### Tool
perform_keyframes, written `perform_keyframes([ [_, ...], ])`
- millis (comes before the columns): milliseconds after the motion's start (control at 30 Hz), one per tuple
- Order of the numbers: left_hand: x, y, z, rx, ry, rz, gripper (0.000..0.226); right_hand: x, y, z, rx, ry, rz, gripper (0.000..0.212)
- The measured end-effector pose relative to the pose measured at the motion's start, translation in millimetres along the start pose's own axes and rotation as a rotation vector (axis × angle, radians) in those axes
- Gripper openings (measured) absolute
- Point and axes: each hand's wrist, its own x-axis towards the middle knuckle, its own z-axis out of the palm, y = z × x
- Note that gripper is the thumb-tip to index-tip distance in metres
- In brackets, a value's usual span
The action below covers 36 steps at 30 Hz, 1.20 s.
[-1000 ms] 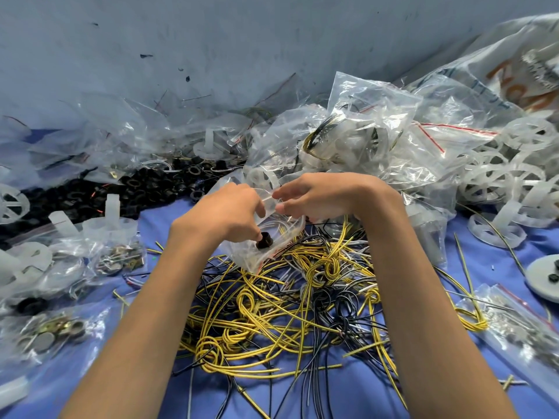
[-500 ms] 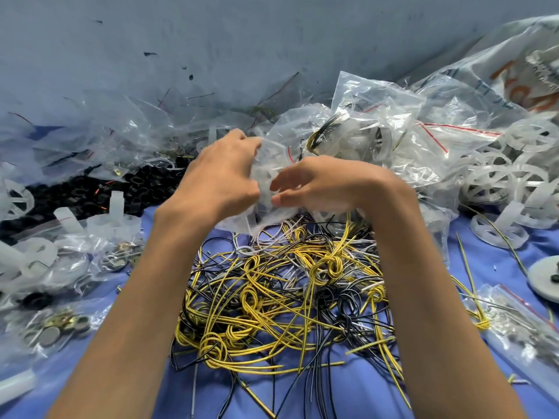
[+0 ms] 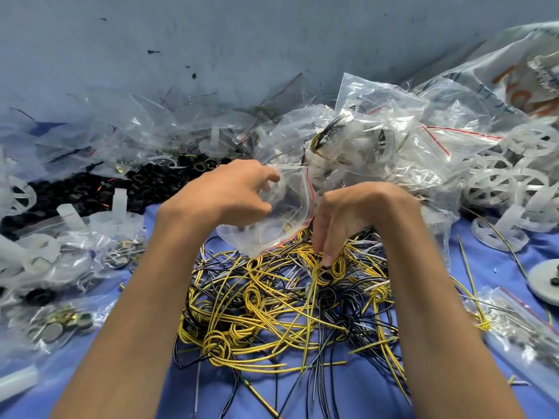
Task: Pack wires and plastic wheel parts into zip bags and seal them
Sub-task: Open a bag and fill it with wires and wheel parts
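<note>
Near edge: both bare forearms come in from the bottom over the blue worktop (image 3: 348, 397).

Between them lies the wire pile (image 3: 272, 303), yellow and black, partly coiled, loose and tangled on the worktop. None of it is bagged.

Right grip (image 3: 357, 213): wrist bent, fingers (image 3: 326, 258) pointing down and close together, tips on a yellow coil at the top of the pile. Thumb is hidden, so can't tell whether it's pinching a wire or just touching.

Left grip (image 3: 230, 192): fingers curled, pinching the edge of a clear zip bag (image 3: 281, 228). The bag hangs just above the far side of the wires, lower corner touching them. The red zip strip faces the right grip and the mouth looks unsealed. Something pale and round is inside, too faint to call.

Left side: clear bags of round metal parts (image 3: 54, 325), then white plastic pieces with upright posts (image 3: 121, 207).

Right side: a flat bag of small metal parts (image 3: 529, 337) and a grey disc (image 3: 544, 282) at the frame edge.

Further back: a heap of black rings (image 3: 90, 192) on the left, a mound of filled zip bags (image 3: 378, 140) in the centre, white spoked plastic wheels (image 3: 499, 182) stacked on the right, and a big printed sack (image 3: 514, 71) behind them.

A blue-grey wall (image 3: 211, 40) closes it off.
</note>
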Motion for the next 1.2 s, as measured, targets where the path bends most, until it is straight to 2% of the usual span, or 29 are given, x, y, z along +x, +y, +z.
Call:
perform_keyframes([
  [167, 2, -2, 0, 0.031, 0.045, -0.03, 0.058, 4, 5, 2, 0.027, -0.075, 0.012, 0.016],
  [300, 4, -1, 1, 0.035, 0.062, -0.047, 0.055, 7, 2, 4, 0.022, -0.044, 0.034, 0.013],
  [467, 1, 0, 1, -0.004, 0.053, -0.032, 0.045, -7, 4, -2, 0.012, 0.135, -0.062, 0.008],
  [633, -1, 5, -3, -0.08, 0.164, 0.077, 0.03, -20, 9, -10, 0.148, 0.288, -0.164, 0.004],
  [767, -2, 13, -4, -0.113, 0.153, 0.086, 0.024, -24, 8, -15, 0.273, 0.384, -0.255, 0.01],
  [900, 0, 16, -1, -0.099, 0.11, 0.013, 0.027, -23, 8, -15, 0.36, 0.521, -0.328, 0.01],
  [1033, 0, 14, 0, -0.099, 0.105, -0.005, 0.046, -21, 9, -16, 0.482, 0.66, -0.398, 0.007],
  [1200, 0, 13, 2, -0.11, 0.157, -0.006, 0.036, -17, 5, -17, 0.591, 0.768, -0.419, 0.007],
])
